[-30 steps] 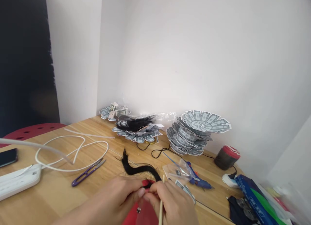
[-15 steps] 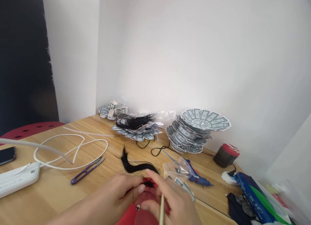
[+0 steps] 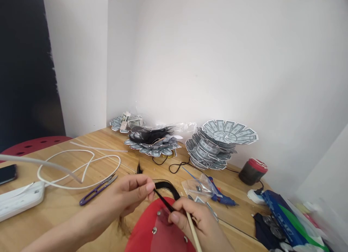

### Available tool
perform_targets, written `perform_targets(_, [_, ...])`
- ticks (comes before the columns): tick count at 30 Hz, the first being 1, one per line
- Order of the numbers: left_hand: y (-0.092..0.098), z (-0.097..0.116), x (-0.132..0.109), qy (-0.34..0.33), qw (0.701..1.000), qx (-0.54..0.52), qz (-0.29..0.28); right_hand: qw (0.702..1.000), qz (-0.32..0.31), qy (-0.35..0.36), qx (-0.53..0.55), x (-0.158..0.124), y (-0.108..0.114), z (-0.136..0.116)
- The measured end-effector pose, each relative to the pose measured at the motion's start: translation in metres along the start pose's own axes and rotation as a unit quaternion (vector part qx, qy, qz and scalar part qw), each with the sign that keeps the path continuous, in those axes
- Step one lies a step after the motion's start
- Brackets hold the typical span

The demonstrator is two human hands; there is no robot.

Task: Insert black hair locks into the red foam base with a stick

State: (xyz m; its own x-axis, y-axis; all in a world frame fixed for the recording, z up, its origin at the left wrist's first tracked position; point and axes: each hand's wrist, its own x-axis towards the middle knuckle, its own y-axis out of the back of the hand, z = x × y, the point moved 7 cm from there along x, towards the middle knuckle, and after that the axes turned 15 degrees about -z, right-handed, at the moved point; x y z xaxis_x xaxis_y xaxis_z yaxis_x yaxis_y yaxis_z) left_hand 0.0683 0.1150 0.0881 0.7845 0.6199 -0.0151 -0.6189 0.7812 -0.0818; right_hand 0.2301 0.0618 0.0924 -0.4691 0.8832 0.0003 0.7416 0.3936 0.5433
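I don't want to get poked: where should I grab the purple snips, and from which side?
Probably by the looped purple handle end of the snips, coming from above on the near left. They lie flat on the table, blades pointing away toward the white cable, so the handle end is blunt and unobstructed.

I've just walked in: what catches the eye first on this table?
The two hands at the near edge: the left hand and right hand hold a black strand of hair stretched above a red piece, the right also gripping a thin wooden stick. Behind, by the wall, stands a stack of banknote-print paper dishes.
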Motion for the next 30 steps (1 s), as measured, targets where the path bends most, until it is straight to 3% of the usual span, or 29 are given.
perform_targets(4, [0.021,0.004,-0.006,-0.051,0.985,-0.147,0.078,0.998,0.017,-0.009,0.060,-0.003,0.007,0.011])
perform_targets(12, [0.051,0.009,-0.008,-0.107,0.943,-0.257,0.182,0.978,0.168,-0.059,0.104,-0.009,0.032,0.028])
perform_targets(19, [0.074,0.017,-0.013,-0.162,0.886,-0.338,0.272,0.962,0.235,-0.105,0.092,-0.012,0.050,0.060])
perform_targets(25, [0.094,0.028,-0.025,-0.234,0.847,-0.335,0.339,0.933,0.324,-0.147,-0.056,-0.036,0.084,0.071])
perform_targets(30, [0.096,0.029,-0.025,-0.248,0.851,-0.287,0.364,0.890,0.352,-0.170,-0.234,-0.048,0.091,0.063])
